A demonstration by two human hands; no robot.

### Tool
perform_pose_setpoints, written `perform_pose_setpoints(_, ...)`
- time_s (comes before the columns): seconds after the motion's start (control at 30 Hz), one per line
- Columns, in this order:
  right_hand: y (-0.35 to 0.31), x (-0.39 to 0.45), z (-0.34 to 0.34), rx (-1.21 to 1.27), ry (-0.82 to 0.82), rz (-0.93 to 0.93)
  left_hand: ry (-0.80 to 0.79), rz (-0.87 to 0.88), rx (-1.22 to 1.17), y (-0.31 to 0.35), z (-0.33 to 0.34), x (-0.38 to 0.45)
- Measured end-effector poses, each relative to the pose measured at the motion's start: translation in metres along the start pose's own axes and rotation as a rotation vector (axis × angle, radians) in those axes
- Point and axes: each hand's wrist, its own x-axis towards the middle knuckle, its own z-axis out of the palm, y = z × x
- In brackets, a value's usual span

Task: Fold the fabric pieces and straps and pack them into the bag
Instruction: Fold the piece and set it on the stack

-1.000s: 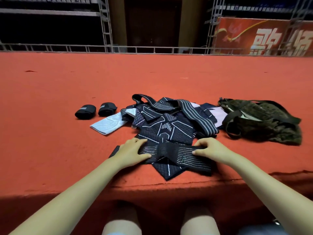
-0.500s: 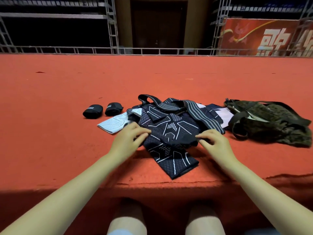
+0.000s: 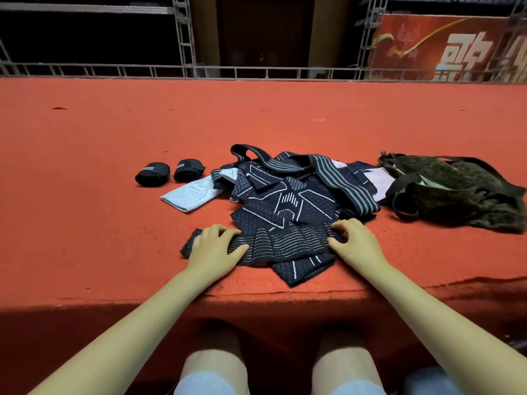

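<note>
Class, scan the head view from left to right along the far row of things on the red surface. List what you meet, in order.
First rolled black strap → second rolled black strap → pale blue fabric piece → pile of dark patterned fabric → camouflage bag.

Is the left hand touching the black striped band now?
Touching. The head view shows the left hand resting on the striped band, covering its left end.
</note>
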Motion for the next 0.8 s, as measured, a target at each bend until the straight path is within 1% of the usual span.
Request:
perform_pose_setpoints(0.07,0.004,0.002,-0.003,-0.037,0.040,-0.016,-0.010,0.009,0.031,-0.001,0.001,0.002)
perform_pose_setpoints(0.13,0.011,0.003,-0.006,-0.011,0.122,0.040,-0.019,0.011,0.031,-0.002,0.001,0.003)
perform_pose_setpoints(0.23,0.019,0.002,-0.008,0.100,0.195,0.158,-0.013,0.002,0.015,-0.005,0.003,0.004)
perform_pose_setpoints(0.5,0.039,-0.001,-0.015,0.367,0.305,0.267,-0.002,-0.003,0.007,-0.006,0.002,0.003)
perform_pose_setpoints(0.6,0.042,-0.004,-0.015,0.359,0.295,0.276,0.012,-0.007,-0.001,-0.005,0.003,0.003)
perform_pose_setpoints(0.7,0.042,-0.008,-0.016,0.363,0.318,0.263,0.010,-0.010,-0.003,-0.005,0.004,0.004)
perform_pose_setpoints(0.8,0.043,-0.012,-0.020,0.392,0.398,0.324,0.023,-0.017,-0.012,-0.005,0.003,0.003)
